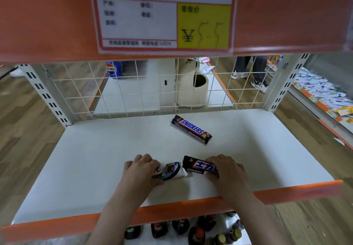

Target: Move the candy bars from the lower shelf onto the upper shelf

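On the white lower shelf (95, 158), close to its orange front edge, two candy bars lie side by side under the hands. The white candy bar (172, 171) lies on the left, with a blue and orange picture on its wrapper, and its left end goes under the left hand (140, 170). The fingers (147, 158) of this hand are curled over the far side of the bar and the thumb is at its near side, so the hand holds it while it rests on the shelf. Just beside it on the right, almost touching, lies the dark candy bar (198, 166) with blue Chinese letters on a white field. The right hand (227, 170) covers the right end of it; the curled fingers (215, 160) come over its far edge and the thumb presses at the near edge, gripping it. A third bar, the Snickers bar (191, 129), lies further back on the same shelf, diagonal, apart from both hands. Behind it stands a white wire grid (133, 88). Above, the orange front of the upper shelf (47, 15) carries a price label (164, 13). Below the lower shelf some dark bottles (181, 227) stand.
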